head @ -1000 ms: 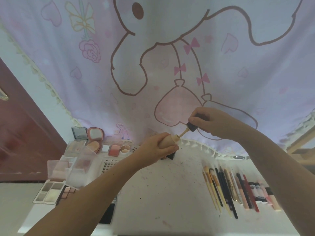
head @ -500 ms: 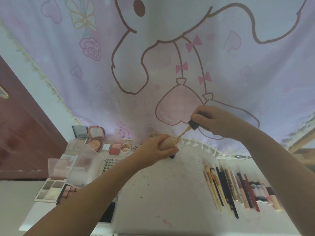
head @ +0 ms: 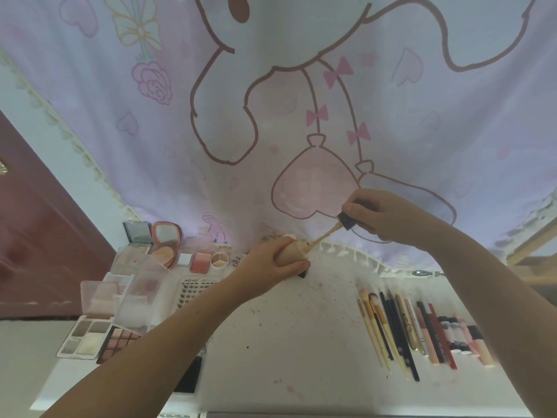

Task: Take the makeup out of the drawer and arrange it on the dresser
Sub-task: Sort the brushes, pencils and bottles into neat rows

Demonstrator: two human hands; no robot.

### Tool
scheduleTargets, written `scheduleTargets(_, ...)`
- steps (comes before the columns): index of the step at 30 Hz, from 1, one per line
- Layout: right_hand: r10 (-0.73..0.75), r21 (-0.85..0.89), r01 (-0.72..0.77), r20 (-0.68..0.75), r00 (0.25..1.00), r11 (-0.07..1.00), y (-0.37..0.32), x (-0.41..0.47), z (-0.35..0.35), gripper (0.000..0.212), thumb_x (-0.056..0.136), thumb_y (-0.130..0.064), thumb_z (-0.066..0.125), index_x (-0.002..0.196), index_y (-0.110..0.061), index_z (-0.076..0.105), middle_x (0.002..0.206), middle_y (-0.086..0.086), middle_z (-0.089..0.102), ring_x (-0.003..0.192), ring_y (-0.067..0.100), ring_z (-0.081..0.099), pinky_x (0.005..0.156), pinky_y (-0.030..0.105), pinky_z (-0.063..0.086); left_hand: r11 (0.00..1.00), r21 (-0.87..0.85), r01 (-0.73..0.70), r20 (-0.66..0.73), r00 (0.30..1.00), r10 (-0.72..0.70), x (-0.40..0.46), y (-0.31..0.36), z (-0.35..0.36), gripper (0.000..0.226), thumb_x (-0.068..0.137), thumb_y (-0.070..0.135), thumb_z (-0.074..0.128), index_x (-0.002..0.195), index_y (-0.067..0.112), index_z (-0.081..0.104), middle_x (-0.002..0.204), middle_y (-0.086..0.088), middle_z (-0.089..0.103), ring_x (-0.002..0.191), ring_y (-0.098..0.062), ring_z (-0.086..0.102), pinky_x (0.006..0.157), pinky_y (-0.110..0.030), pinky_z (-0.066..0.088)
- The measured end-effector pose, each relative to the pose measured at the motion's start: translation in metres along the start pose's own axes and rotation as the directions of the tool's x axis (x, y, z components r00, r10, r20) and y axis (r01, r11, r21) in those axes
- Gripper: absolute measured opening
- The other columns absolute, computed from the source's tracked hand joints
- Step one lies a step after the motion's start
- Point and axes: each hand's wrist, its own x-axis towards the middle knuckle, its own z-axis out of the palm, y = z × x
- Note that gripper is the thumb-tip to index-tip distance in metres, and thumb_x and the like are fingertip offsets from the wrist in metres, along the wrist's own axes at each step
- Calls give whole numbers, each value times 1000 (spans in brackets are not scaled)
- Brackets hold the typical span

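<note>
Wand [head: 327,235] now drawn further out: right hand [head: 382,217] pinches its cap, left hand [head: 271,262] grips bottle [head: 294,251] steady.

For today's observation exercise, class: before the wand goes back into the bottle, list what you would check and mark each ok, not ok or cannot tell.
1. Left hand grips the beige bottle firmly: ok.
2. Right hand pinches the dark cap: ok.
3. Wand lined up with the bottle neck: ok.
4. Wand fully seated, cap closed: not ok.
5. Drips on the dresser from the wand: cannot tell.
6. Row of brushes and tubes lies apart from both hands: ok.
</note>
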Motion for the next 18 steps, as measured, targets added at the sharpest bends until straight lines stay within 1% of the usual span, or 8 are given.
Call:
scheduleTargets(4, -21, -91, 18, -32, 999, 996, -2, 0, -7, 24, 95, -37, 48, 93, -17, 63, 80, 6, 69, 44, 4, 40, 41, 10, 31, 999, -41, 17, -14, 1000, -17, 0, -1, -1, 22, 75, 53, 66, 93, 42, 59, 78, 12, 65, 64, -3, 60, 57, -25, 51)
scheduleTargets(6, -23, -5, 23, -69, 997, 1000, -2, -1, -10, 25, 95, -36, 48, 92, -16, 63, 65, 1, 63, 43, 6, 39, 41, 11, 31, 996, -81, 26, -17, 999, -28, 0, 0, -1, 14, 81, 44, 68, 91, 41, 59, 71, 12, 63, 57, -1, 57, 49, -19, 47)
scheduleTargets(8, 6, 185, 15, -113, 994, 983, 4, -2, -10, 26, 96, -32, 48, 94, -11, 62, 56, -5, 57, 46, 9, 43, 41, 14, 34, 989, -137, 53, -22, 998, -57, 2, 0, 3, 13, 85, 37, 65, 95, 35, 57, 71, 5, 62, 52, -4, 54, 45, -22, 46)
scheduleTargets(10, 94, 432, -36, -114, 989, 901, 16, -3, -3, 22, 96, -25, 50, 96, -6, 59, 63, 0, 63, 52, 13, 53, 41, 15, 40, 978, -188, 90, -25, 995, -96, 5, -2, 12, 16, 89, 30, 60, 103, 24, 55, 79, -8, 63, 59, -14, 59, 49, -31, 52)
scheduleTargets(12, 194, 604, -138, -28, 981, 785, 37, -4, 12, 17, 94, -17, 52, 102, -3, 58, 73, 2, 69, 61, 13, 63, 47, 17, 48, 965, -211, 155, -16, 987, -162, 7, -6, 24, 21, 90, 25, 55, 110, 19, 51, 93, -16, 63, 79, -28, 64, 69, -45, 57)
scheduleTargets(13, 223, 647, -188, 29, 974, 739, 50, -7, 22, 18, 92, -14, 52, 106, -4, 58, 80, 3, 71, 66, 14, 66, 51, 19, 52, 955, -221, 199, -6, 979, -206, 7, -9, 31, 25, 91, 24, 54, 114, 19, 48, 101, -17, 61, 87, -31, 63, 79, -48, 55)
scheduleTargets(16, 242, 782, -267, 153, 958, 564, 90, -21, 57, 28, 86, -9, 58, 115, -8, 61, 99, 6, 71, 90, 17, 69, 65, 25, 56, 897, -324, 302, 85, 953, -290, 5, -18, 56, 37, 95, 19, 52, 130, 17, 40, 112, -16, 60, 96, -24, 61, 92, -41, 51)
scheduleTargets(18, 253, 849, -296, 200, 947, 437, 113, -27, 78, 30, 85, -11, 59, 115, -7, 62, 108, 9, 70, 103, 20, 66, 76, 33, 57, 921, -249, 300, 100, 954, -283, 9, -25, 77, 25, 93, 22, 56, 117, 21, 48, 103, -2, 63, 96, -21, 61, 87, -25, 50)
